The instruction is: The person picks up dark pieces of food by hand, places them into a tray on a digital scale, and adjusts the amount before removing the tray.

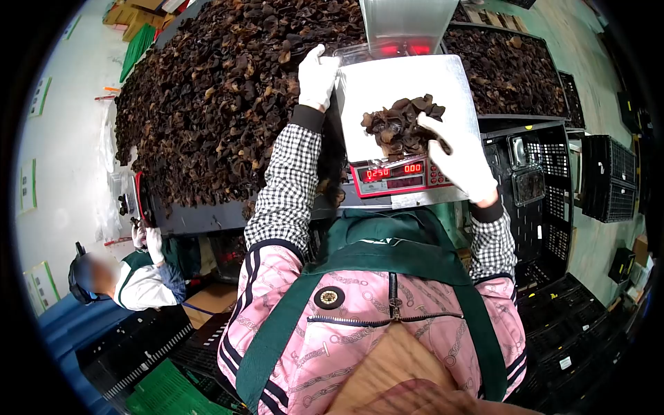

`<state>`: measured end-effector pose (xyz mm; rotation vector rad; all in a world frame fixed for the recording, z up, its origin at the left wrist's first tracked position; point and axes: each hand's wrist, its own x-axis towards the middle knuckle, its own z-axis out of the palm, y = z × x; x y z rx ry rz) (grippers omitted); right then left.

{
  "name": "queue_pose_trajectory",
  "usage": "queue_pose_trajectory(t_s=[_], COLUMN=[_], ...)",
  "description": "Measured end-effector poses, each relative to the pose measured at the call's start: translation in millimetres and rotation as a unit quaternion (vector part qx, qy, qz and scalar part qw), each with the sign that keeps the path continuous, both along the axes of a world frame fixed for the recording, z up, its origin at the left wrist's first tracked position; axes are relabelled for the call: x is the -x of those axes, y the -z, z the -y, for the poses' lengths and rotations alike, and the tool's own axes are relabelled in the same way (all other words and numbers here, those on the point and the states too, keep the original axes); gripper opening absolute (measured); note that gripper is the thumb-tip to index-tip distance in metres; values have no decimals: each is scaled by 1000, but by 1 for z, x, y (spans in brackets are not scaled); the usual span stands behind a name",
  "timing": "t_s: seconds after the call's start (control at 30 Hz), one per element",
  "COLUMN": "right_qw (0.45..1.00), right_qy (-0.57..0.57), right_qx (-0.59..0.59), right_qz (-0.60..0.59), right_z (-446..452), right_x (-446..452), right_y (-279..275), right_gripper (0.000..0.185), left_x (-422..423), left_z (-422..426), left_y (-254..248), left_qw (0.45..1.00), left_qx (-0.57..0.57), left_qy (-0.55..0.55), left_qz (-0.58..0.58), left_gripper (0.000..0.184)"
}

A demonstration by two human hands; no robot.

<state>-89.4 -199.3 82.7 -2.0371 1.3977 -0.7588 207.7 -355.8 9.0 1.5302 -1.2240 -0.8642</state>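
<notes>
Dark brown wood ear mushrooms lie in a small heap on the white plate of a scale, whose red front shows lit digits. My right hand, in a white glove, touches the right side of the heap with its fingers bent; what they hold, if anything, is hidden. At the upper left of the scale, my left hand, also gloved, has its fingers closed at the edge of a clear plastic tray. Behind the plate stands a clear upright container.
A large pile of mushrooms covers the table to the left. More fill a black bin at the right. Below it, a black crate holds clear trays. A co-worker stands at the lower left. Stacked crates are farther right.
</notes>
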Motion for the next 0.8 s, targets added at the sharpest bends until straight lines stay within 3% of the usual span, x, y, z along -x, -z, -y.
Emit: queue_pose_trajectory(t_s=[0.07,0.1,0.17,0.2,0.27,0.3,0.33,0.37,0.43,0.5,0.6,0.7,0.73,0.77,0.8], right_qw=[984,961,931,871,857,851,848,845,845,833,915,928,913,896,878], right_qy=[50,68,120,190,215,215,224,221,233,237,182,143,158,174,181], right_qx=[-125,-157,-191,-263,-286,-283,-289,-289,-300,-316,-272,-246,-273,-299,-333], right_qz=[114,216,288,369,370,387,383,393,376,387,238,239,259,279,293], right_z=[-7,-10,-11,-12,-12,-12,-13,-14,-17,-22,-27,-30,-29,-28,-28], right_x=[23,36,51,54,63,66,65,65,60,56,50,49,47,45,45], right_y=[1,15,25,22,35,42,39,43,34,29,35,41,40,36,34], right_gripper=[36,32,27,20,18,18,19,20,22,26,22,18,18,17,18], left_x=[3,10,16,16,23,30,31,38,53,49,56,55,49,44,41], left_z=[-22,-31,-56,-72,-108,-128,-144,-157,-181,-192,-208,-218,-219,-216,-213], left_y=[-44,-57,-72,-74,-88,-90,-79,-80,-88,-40,-40,-30,-28,-26,-22], left_qw=[984,985,985,988,985,981,982,942,930,891,892,975,988,988,983], left_qx=[-23,-21,31,42,68,72,69,213,144,159,240,88,-7,-101,-120], left_qy=[75,64,112,118,154,175,175,195,257,329,205,79,96,115,134], left_qz=[-163,-157,-128,-89,-20,-38,32,169,219,271,324,186,125,13,-43], left_gripper=[39,35,40,42,46,35,26,30,36,43,52,61,73,70,67])
